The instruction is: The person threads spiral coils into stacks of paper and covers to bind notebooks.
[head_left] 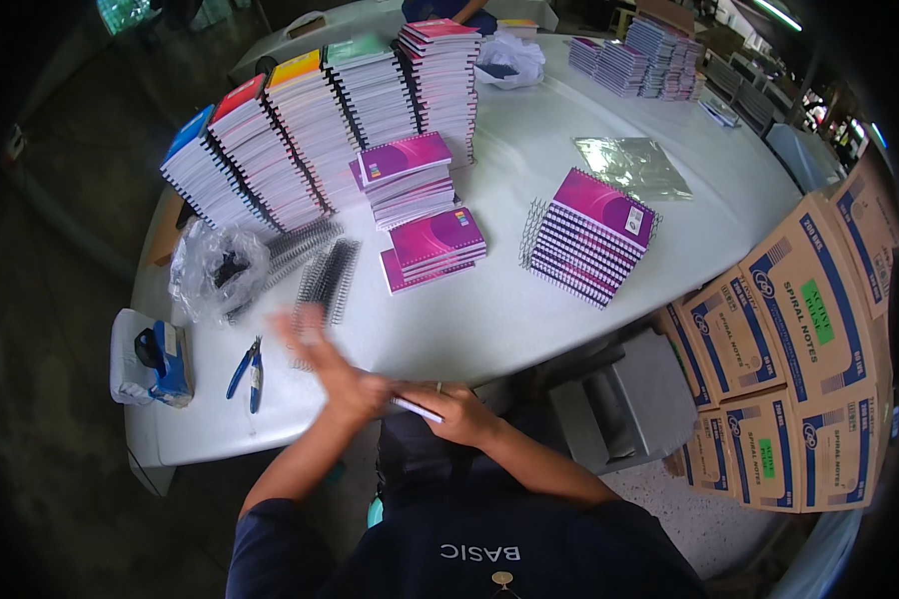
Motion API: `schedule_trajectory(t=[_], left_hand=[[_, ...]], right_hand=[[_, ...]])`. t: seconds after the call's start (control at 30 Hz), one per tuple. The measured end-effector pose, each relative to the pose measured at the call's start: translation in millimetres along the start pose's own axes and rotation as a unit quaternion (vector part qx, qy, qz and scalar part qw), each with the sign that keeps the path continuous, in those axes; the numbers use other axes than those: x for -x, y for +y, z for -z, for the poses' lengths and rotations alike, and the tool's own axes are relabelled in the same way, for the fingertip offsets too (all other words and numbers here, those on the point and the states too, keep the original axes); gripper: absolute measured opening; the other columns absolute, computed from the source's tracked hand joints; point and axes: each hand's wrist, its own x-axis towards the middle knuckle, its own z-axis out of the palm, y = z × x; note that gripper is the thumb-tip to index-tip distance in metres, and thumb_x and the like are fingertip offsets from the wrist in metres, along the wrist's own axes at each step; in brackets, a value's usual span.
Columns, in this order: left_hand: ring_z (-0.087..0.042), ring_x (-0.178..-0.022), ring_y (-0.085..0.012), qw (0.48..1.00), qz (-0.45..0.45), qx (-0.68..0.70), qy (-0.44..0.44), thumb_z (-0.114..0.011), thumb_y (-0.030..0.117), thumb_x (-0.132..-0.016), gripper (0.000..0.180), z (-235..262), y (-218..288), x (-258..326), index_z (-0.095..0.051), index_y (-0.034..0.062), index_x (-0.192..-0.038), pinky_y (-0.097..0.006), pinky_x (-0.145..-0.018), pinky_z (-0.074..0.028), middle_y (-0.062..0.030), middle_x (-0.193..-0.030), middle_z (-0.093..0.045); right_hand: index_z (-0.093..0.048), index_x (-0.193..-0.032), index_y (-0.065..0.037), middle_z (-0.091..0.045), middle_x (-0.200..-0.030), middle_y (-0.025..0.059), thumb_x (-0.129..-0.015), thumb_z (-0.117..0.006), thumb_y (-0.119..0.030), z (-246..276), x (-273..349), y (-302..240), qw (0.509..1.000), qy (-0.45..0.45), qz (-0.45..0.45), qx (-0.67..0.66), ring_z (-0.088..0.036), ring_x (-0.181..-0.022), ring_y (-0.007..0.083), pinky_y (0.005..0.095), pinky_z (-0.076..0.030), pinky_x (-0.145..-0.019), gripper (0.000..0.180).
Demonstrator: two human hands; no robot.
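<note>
At the table's near edge, my right hand grips a thin notebook, seen almost edge-on. My left hand is just left of it, palm side toward the notebook, its fingers stretched out and blurred. Black plastic binding coils lie just beyond those fingertips. Farther off are a short stack of purple notebooks and a taller purple stack behind it. To the right stands a pile of coil-bound purple notebooks. Blue-handled cutting pliers rest on the table left of my left hand.
Tall stacks of large notebooks, one with a yellow cover, line the table's far left. A clear plastic bag and a blue box sit at the left. Cartons and a grey container stand at the right. Another person sits beyond.
</note>
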Motion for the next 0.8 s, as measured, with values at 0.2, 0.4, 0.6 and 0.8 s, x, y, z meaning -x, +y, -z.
schedule_trajectory(t=[0.2,0.4,0.6,0.8], left_hand=[[-0.014,-0.134,-0.0506,0.983,-0.177,0.043,0.021,-0.046,0.074,-0.076,0.102,0,15,16,-0.028,-0.0063,-0.137,-0.065,-0.104,-0.007,-0.0347,-0.139,-0.024],[-0.020,-0.131,-0.0518,0.986,-0.040,0.131,-0.093,-0.047,0.075,-0.074,0.100,-26,24,35,-0.033,-0.0021,-0.136,-0.063,-0.104,-0.011,-0.0290,-0.139,-0.029],[-0.022,-0.129,-0.0531,0.996,0.006,-0.023,0.086,-0.048,0.067,-0.081,0.087,-13,13,-51,-0.036,0.0007,-0.136,-0.065,-0.102,-0.011,-0.0269,-0.142,-0.026],[-0.019,-0.134,-0.0487,0.994,-0.056,0.061,-0.071,-0.051,0.061,-0.081,0.085,-20,32,31,-0.035,-0.0008,-0.137,-0.061,-0.104,-0.017,-0.0271,-0.143,-0.027]], right_hand=[[-0.057,-0.121,-0.008,-0.063,-0.112,0.0146,-0.074,-0.058,0.006,8,11,19,0.999,-0.005,-0.019,0.032,-0.061,-0.101,0.0314,0.0373,-0.050,-0.084,0.049],[-0.060,-0.115,-0.006,-0.065,-0.106,0.0151,-0.077,-0.062,-0.005,5,-8,19,0.997,-0.034,-0.069,-0.011,-0.065,-0.093,0.0308,0.0367,-0.051,-0.080,0.039],[-0.060,-0.115,-0.006,-0.066,-0.102,0.0163,-0.076,-0.056,0.005,7,-13,32,0.988,-0.061,-0.092,-0.111,-0.065,-0.095,0.0256,0.0316,-0.050,-0.080,0.040],[-0.061,-0.111,-0.003,-0.066,-0.093,0.0172,-0.079,-0.058,0.001,8,-28,28,0.988,0.021,-0.104,-0.113,-0.065,-0.081,0.0223,0.0304,-0.050,-0.072,0.032]])
